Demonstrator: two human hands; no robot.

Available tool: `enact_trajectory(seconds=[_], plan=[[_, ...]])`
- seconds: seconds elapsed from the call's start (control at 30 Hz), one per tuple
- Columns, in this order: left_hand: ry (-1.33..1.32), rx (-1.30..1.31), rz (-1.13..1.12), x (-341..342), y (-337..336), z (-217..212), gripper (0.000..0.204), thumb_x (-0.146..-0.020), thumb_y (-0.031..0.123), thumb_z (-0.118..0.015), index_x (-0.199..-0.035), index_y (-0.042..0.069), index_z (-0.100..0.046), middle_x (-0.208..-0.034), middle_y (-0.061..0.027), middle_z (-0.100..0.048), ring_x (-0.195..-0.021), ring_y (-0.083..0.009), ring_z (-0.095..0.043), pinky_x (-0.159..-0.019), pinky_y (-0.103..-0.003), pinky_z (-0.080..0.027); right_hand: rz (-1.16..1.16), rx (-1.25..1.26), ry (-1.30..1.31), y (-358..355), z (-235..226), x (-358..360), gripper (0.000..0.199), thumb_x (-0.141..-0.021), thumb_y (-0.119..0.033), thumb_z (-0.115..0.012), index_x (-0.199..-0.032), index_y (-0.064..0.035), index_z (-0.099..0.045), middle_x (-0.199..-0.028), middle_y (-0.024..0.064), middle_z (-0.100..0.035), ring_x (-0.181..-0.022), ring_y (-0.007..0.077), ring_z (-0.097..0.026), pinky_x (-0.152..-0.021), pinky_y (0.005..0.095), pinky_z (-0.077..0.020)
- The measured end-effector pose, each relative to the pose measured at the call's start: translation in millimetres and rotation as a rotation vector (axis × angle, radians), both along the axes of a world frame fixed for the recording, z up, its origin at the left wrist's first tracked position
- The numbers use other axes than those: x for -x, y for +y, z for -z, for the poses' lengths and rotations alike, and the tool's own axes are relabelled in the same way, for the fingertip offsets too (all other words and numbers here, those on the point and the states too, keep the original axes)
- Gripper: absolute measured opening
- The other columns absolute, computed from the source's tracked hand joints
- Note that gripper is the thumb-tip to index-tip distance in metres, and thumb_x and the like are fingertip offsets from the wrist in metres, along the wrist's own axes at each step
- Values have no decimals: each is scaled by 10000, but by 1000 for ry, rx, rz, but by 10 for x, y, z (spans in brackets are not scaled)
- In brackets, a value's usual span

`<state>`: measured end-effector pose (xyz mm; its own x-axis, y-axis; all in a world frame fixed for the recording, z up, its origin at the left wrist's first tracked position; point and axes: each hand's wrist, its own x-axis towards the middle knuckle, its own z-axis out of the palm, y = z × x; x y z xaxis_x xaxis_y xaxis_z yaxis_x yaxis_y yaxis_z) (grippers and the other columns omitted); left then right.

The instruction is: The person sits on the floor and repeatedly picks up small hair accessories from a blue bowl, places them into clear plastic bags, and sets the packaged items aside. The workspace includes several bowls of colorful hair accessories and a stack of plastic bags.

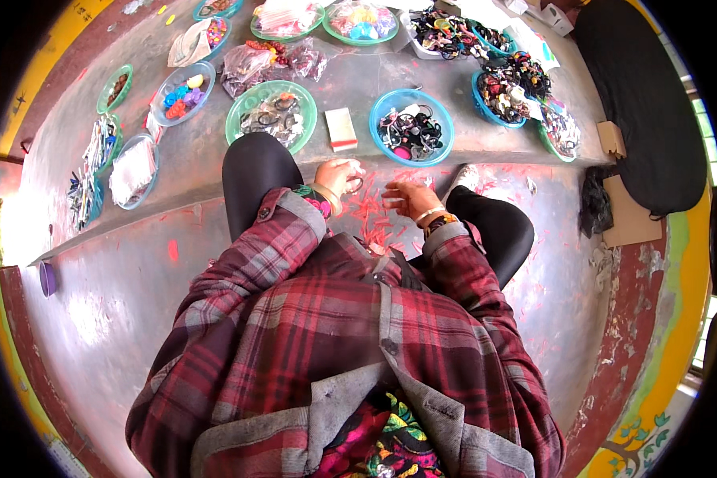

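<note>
From where I stand, 2 bare hands meet above the floor (127, 319) between the seated person's 2 bent knees; the left hand (340, 175) has its fingers closed on 1 small dark loop (356, 184), the task's thing, in front of the green basket and the blue basket; the right hand (410, 197) is just beside it, its fingers loosely bent and parted, released; many red scraps (368, 219), too many to count, lie on the floor below; ahead, on the raised grey surface (358, 80), stand those 2 nearest baskets, the green basket (233, 123) with dark rings and clear packets (275, 118), the blue basket (376, 102) with a mostly black heap (410, 131); between them lies 1 white-and-red box (341, 129); at left, 1 pale blue bowl (166, 80) has blue, purple and orange pieces (185, 99); at the back, 2 green trays (253, 30) hold light-coloured goods (287, 16); at right, 1 white tub (429, 53) carries a tangled dark pile (446, 32); 1 purple cup (48, 279) is far left.
</note>
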<state>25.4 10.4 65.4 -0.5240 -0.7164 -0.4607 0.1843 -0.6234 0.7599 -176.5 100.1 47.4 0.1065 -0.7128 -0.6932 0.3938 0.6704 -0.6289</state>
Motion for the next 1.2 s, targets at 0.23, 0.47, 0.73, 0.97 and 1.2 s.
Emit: enact_trajectory(seconds=[0.23,0.47,0.73,0.97,1.2], plan=[[192,-59,-6,65,46,14,253,-863,144,-446,-1024,-49,-476,-945,-161,-557,-906,-231,-551,-770,-346,-463,228,251,79,-55,-267,-125,247,-784,-184,-585,-998,-63,-558,-892,52,-617,-738,123,-591,-556,213,-413],[349,-102,139,92,39,-12,242,-873,143,-435,-1019,-45,-481,-978,-145,-538,-910,-218,-550,-756,-328,-481,148,417,290,-141,-357,-271,139,-735,-108,-628,-864,-62,-606,-784,-13,-604,-678,61,-520,-575,204,-389],[275,12,136,119,59,-67,216,-844,107,-488,-1000,-43,-502,-938,-145,-572,-866,-230,-580,-739,-313,-489,241,486,321,-155,-387,-295,47,-743,-95,-609,-772,-59,-608,-702,-9,-598,-642,63,-525,-569,198,-387],[114,56,174,121,70,-97,175,-835,111,-507,-949,-16,-541,-904,-105,-597,-773,-173,-597,-643,-257,-489,169,481,275,-154,-381,-222,49,-749,-97,-600,-777,-57,-609,-708,-3,-605,-616,63,-526,-541,200,-390],[115,27,212,114,69,-104,200,-852,162,-484,-937,-10,-540,-922,-113,-599,-806,-184,-597,-648,-265,-492,173,466,342,-137,-524,-266,144,-741,-38,-587,-878,-25,-629,-671,14,-583,-577,80,-508,-534,202,-393]])
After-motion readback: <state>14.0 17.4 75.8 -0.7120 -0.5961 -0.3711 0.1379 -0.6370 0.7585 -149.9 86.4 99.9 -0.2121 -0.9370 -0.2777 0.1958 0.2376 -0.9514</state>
